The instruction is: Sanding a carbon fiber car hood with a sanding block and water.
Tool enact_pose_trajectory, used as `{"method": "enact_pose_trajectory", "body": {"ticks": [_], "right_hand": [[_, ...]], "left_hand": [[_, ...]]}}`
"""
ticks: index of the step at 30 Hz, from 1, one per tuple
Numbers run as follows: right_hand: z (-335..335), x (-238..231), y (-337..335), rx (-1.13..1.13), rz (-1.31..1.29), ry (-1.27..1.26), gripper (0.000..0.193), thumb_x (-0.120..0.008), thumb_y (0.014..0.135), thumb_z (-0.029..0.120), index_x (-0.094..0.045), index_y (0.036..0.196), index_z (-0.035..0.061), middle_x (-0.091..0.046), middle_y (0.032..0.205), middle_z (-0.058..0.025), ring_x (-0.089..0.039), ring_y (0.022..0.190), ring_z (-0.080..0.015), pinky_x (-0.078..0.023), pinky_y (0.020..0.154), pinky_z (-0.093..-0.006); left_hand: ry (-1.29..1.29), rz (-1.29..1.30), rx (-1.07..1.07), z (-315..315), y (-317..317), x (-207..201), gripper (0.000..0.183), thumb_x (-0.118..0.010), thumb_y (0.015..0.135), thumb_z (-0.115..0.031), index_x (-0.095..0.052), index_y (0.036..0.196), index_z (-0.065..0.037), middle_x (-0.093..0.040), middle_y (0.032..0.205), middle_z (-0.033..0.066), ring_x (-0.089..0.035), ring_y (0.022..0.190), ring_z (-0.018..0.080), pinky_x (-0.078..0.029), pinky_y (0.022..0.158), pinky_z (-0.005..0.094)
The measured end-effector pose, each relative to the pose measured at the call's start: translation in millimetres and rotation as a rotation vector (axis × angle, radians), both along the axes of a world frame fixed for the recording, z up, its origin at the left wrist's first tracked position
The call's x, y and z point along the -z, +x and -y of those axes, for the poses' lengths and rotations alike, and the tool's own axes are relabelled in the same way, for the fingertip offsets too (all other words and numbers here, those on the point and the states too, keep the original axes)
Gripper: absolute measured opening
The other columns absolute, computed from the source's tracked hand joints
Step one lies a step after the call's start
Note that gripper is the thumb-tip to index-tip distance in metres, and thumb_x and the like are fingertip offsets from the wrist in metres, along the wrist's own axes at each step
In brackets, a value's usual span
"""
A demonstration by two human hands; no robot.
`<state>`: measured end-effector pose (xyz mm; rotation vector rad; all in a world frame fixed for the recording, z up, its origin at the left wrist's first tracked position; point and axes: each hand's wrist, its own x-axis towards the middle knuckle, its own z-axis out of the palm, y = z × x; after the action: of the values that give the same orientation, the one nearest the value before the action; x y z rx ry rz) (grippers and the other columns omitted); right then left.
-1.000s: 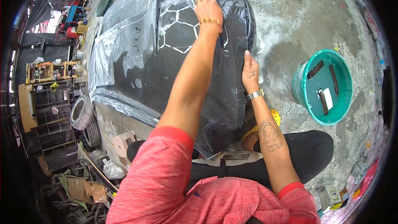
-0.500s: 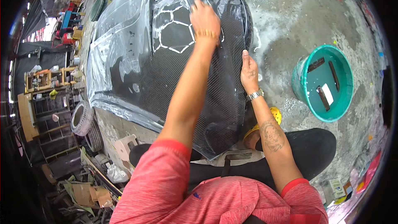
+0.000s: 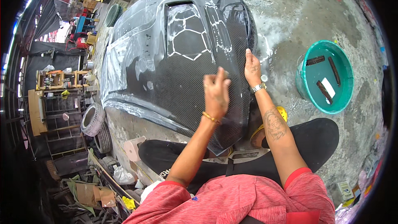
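Observation:
A dark car hood (image 3: pixel 166 79) with a woven carbon-fibre look lies before me, smeared with whitish residue on its left side. My left hand (image 3: pixel 217 95), with a yellow bracelet, is over its near right part. The fingers are bent, and what they hold, if anything, I cannot make out. White lines form a honeycomb pattern (image 3: pixel 188 41) in the recessed vent beyond that hand. My right hand (image 3: pixel 252 69) grips the hood's right edge, thumb on top and the other fingers mostly hidden. A metal watch (image 3: pixel 259 87) is on that wrist.
On the wet concrete floor (image 3: pixel 290 25) to the right stands a teal tub (image 3: pixel 302 81) of water with dark strips and a white piece inside. Tires (image 3: pixel 92 120), a wooden rack (image 3: pixel 58 79) and piled scraps (image 3: pixel 89 195) line the left. A low stool (image 3: pixel 244 155) is near my legs.
My left hand has come back toward me from the far vent area, uncovering the honeycomb lines and a second whitened strip. My right hand stays on the hood's edge.

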<state>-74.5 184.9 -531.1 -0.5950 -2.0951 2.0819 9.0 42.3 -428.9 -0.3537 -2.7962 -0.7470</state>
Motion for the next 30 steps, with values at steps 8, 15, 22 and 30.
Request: {"method": "enact_pose_trajectory", "body": {"ticks": [8, 15, 22, 30], "right_hand": [[2.0, 10.4, -7.0, 0.001, -0.036, -0.008, 0.062, -0.045, 0.108, 0.048, -0.059, 0.087, -0.0081, -0.056, 0.074, -0.0269, -0.05, 0.069, -0.0393, -0.045, 0.072, -0.0472], [-1.5, -8.4, -3.0, -0.03, -0.004, 0.01, 0.067, -0.042, 0.108, 0.053, -0.055, 0.082, -0.0066, -0.05, 0.067, -0.0233, -0.043, 0.065, -0.0358, -0.042, 0.068, -0.0465], [2.5, -23.5, 17.6, -0.006, -0.005, -0.007, 0.067, -0.044, 0.107, 0.056, -0.056, 0.083, -0.0057, -0.05, 0.067, -0.0226, -0.045, 0.064, -0.0352, -0.043, 0.066, -0.0465], [10.1, -3.3, 8.9, 0.035, -0.009, 0.001, 0.066, -0.046, 0.107, 0.055, -0.052, 0.079, -0.0044, -0.036, 0.062, -0.0096, -0.037, 0.062, -0.0181, -0.038, 0.06, -0.0416]], "left_hand": [[-0.202, -0.099, 0.084, 38.4, -63.1, -5.2, 0.049, -0.066, 0.095, -0.011, -0.054, 0.142, -0.001, -0.054, 0.118, 0.0248, -0.052, 0.105, 0.0395, -0.046, 0.092, 0.0494], [-0.502, -0.112, 0.158, 39.7, -170.7, -25.3, 0.038, -0.064, 0.092, -0.013, -0.065, 0.13, -0.01, -0.058, 0.127, 0.0111, -0.052, 0.109, 0.0395, -0.046, 0.091, 0.0514], [-0.53, -0.01, 0.449, 65.0, -160.6, -59.5, 0.039, -0.064, 0.09, -0.007, -0.069, 0.128, -0.015, -0.061, 0.123, 0.0083, -0.052, 0.107, 0.0358, -0.045, 0.097, 0.0463], [-0.523, -0.153, 0.389, 62.0, -244.6, -43.9, 0.035, -0.069, 0.094, -0.026, -0.073, 0.126, -0.014, -0.062, 0.121, 0.0074, -0.052, 0.104, 0.0363, -0.046, 0.094, 0.048]]}}
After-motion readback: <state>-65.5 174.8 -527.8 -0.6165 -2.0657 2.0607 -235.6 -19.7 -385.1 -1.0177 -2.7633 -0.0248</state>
